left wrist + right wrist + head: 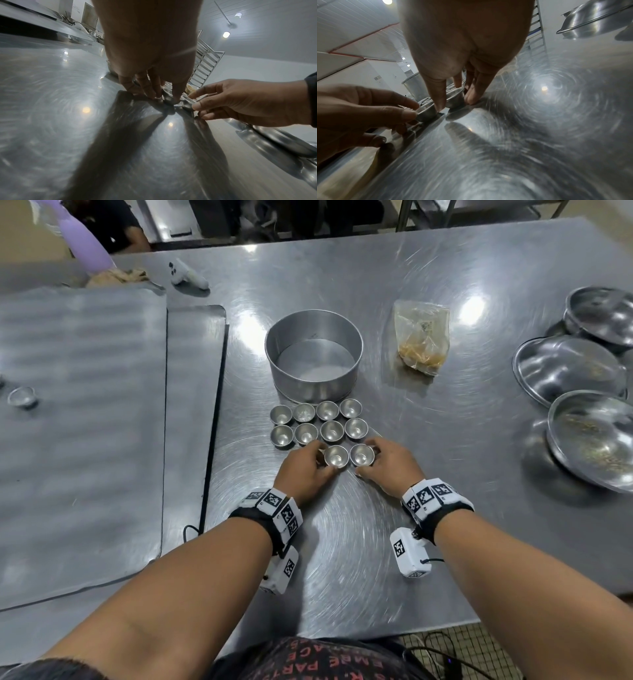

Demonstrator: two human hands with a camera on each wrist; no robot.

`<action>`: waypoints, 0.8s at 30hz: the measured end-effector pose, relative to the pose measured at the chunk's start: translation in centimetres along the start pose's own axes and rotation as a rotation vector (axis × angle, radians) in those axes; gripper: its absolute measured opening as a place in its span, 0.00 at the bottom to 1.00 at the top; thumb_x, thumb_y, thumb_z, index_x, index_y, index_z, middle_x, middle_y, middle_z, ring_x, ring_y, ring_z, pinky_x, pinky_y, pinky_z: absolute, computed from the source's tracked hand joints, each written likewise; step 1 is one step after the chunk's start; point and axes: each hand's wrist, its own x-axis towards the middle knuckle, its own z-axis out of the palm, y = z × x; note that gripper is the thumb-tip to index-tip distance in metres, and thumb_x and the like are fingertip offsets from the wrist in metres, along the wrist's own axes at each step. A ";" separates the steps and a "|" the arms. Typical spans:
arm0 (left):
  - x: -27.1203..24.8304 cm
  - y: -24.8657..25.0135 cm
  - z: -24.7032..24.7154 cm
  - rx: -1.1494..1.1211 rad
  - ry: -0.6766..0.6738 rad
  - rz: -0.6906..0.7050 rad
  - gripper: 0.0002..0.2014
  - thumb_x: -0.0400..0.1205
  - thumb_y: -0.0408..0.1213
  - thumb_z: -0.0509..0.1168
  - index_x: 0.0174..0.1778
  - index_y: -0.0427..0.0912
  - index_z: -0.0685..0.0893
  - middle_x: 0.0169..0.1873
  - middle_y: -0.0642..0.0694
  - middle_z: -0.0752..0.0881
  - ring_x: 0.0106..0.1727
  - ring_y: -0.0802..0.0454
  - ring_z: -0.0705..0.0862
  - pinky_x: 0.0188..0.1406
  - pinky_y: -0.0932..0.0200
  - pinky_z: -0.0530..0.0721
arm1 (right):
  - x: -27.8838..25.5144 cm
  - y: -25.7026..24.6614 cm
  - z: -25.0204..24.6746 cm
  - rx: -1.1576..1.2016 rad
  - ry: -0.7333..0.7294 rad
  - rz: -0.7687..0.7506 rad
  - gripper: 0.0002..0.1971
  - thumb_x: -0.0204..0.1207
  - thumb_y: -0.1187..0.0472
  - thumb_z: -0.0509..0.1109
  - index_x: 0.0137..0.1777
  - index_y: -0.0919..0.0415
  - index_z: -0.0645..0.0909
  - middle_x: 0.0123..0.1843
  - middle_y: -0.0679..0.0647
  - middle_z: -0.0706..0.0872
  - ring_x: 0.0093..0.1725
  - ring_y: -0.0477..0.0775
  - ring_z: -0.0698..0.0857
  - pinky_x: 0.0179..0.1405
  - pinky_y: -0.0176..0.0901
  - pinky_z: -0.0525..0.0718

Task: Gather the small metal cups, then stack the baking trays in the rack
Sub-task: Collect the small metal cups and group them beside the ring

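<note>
Two rows of small metal cups stand upright on the steel table in front of a round cake tin. Just nearer me, two more cups sit side by side. My left hand pinches the left cup between thumb and fingers; the left wrist view shows this cup resting on the table. My right hand pinches the right cup, seen close up in the right wrist view. One more cup stands on the large baking tray at the left, which lies on a second tray. A metal rack stands beyond the table.
The round cake tin is right behind the cups. A plastic bag of crumbs lies to its right. Several steel bowls crowd the right edge. A white controller and a cloth lie at the far left. A person stands beyond the table.
</note>
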 end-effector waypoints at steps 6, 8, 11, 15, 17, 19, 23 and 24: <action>0.3 0.1 0.1 0.004 0.012 0.027 0.17 0.79 0.53 0.74 0.59 0.48 0.85 0.38 0.61 0.83 0.41 0.62 0.83 0.40 0.65 0.75 | 0.2 0.2 0.1 0.014 0.020 0.018 0.25 0.69 0.54 0.81 0.66 0.54 0.81 0.57 0.54 0.89 0.55 0.54 0.85 0.49 0.38 0.74; 0.3 0.2 0.1 0.000 0.013 0.028 0.16 0.79 0.55 0.73 0.57 0.50 0.85 0.39 0.61 0.84 0.41 0.67 0.82 0.40 0.65 0.76 | 0.3 0.2 0.3 0.032 0.029 0.018 0.24 0.69 0.55 0.81 0.65 0.54 0.81 0.56 0.53 0.89 0.54 0.54 0.85 0.50 0.39 0.76; 0.2 0.3 0.2 -0.009 0.024 0.034 0.16 0.75 0.59 0.70 0.53 0.55 0.84 0.38 0.63 0.84 0.42 0.69 0.82 0.41 0.64 0.77 | 0.4 0.3 0.3 0.064 0.037 0.022 0.24 0.68 0.56 0.82 0.64 0.54 0.82 0.55 0.53 0.90 0.51 0.52 0.85 0.51 0.40 0.78; 0.3 0.4 0.2 0.002 0.034 0.045 0.14 0.76 0.55 0.71 0.54 0.54 0.85 0.38 0.63 0.84 0.41 0.69 0.82 0.40 0.62 0.76 | 0.7 0.5 0.5 0.068 0.039 0.027 0.24 0.67 0.55 0.82 0.64 0.52 0.82 0.55 0.52 0.90 0.50 0.50 0.84 0.51 0.40 0.78; 0.3 0.3 0.3 0.011 0.034 0.048 0.13 0.77 0.54 0.71 0.54 0.54 0.84 0.39 0.62 0.85 0.41 0.68 0.82 0.41 0.62 0.78 | 0.8 0.6 0.5 0.066 0.043 0.021 0.24 0.67 0.55 0.81 0.64 0.51 0.82 0.55 0.51 0.89 0.51 0.51 0.84 0.51 0.39 0.77; 0.3 0.3 0.3 0.013 0.033 0.051 0.14 0.77 0.55 0.71 0.54 0.54 0.84 0.40 0.61 0.85 0.42 0.66 0.83 0.43 0.60 0.81 | 0.8 0.6 0.5 0.066 0.044 0.017 0.24 0.67 0.55 0.81 0.64 0.52 0.82 0.55 0.51 0.89 0.52 0.51 0.84 0.52 0.39 0.77; 0.5 0.4 0.3 0.016 0.027 0.058 0.16 0.78 0.53 0.71 0.58 0.50 0.85 0.43 0.59 0.86 0.44 0.59 0.83 0.44 0.59 0.78 | 0.9 0.7 0.6 0.071 0.049 0.014 0.25 0.66 0.53 0.82 0.64 0.51 0.82 0.56 0.52 0.88 0.52 0.50 0.83 0.52 0.39 0.76; 0.5 0.4 0.3 0.021 0.025 0.055 0.16 0.78 0.52 0.72 0.59 0.50 0.85 0.44 0.58 0.86 0.45 0.58 0.84 0.44 0.59 0.78 | 0.9 0.8 0.6 0.067 0.049 0.017 0.25 0.67 0.52 0.82 0.64 0.50 0.82 0.57 0.51 0.88 0.51 0.50 0.82 0.51 0.39 0.75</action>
